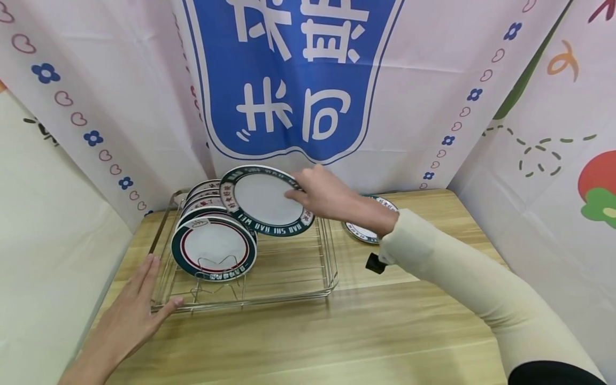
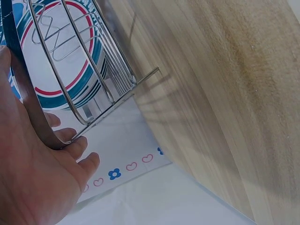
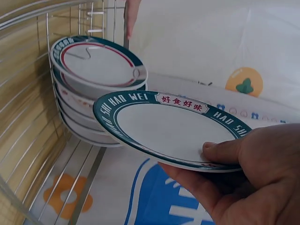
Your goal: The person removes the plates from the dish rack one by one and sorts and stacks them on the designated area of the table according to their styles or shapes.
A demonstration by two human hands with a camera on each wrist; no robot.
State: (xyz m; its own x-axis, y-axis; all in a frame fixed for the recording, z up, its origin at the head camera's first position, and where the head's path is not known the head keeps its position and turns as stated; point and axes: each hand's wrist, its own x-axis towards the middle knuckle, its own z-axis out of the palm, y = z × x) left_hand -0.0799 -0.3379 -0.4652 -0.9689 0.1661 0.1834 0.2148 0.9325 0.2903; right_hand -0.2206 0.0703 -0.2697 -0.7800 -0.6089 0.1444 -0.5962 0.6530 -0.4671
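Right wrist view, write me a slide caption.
The right hand holds a green-rimmed plate near more plates in a wire rack.

A white cloth (image 1: 418,80) is hung behind the wooden surface (image 1: 337,337). A blue patch (image 1: 295,75) with white letters (image 1: 307,115) is printed on it, and hearts (image 1: 24,44) and blue flowers (image 1: 45,73) are lined up.

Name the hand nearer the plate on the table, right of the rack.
Right. The right hand is just left of that plate, holding another plate above the rack; the left hand is farther off, touching the rack's left side.
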